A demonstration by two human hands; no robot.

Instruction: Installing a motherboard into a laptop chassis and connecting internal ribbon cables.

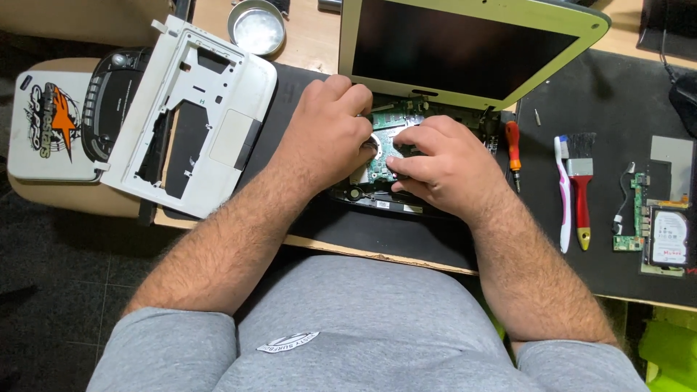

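From the head camera, looking straight down, both hands were deep in the opened base of a small white-rimmed laptop whose top cover had been taken off. The left hand lay curled over the left part of the exposed green circuit board, fingers bent down onto it; whether they pinched anything I could not tell, since the knuckles hid the tips. The right hand sat just beside it, touching it, its fingers drawn together low against the board as if nipping some small part, though what that grip held was hidden.

The dark laptop screen stood tilted back beyond the hands. To the left of the left hand's grip lay the removed white plastic palm-rest frame, with a round metal tin beyond it. To the right of the right hand's grip lay a red-handled screwdriver, then a white toothbrush and a red-handled flat paintbrush, and furthest off a silver hard drive on the black mat covering the table.

I judged the step to be freeing or seating a part on the board; the next move would call for a gentle, steady pull or press with the board held still.
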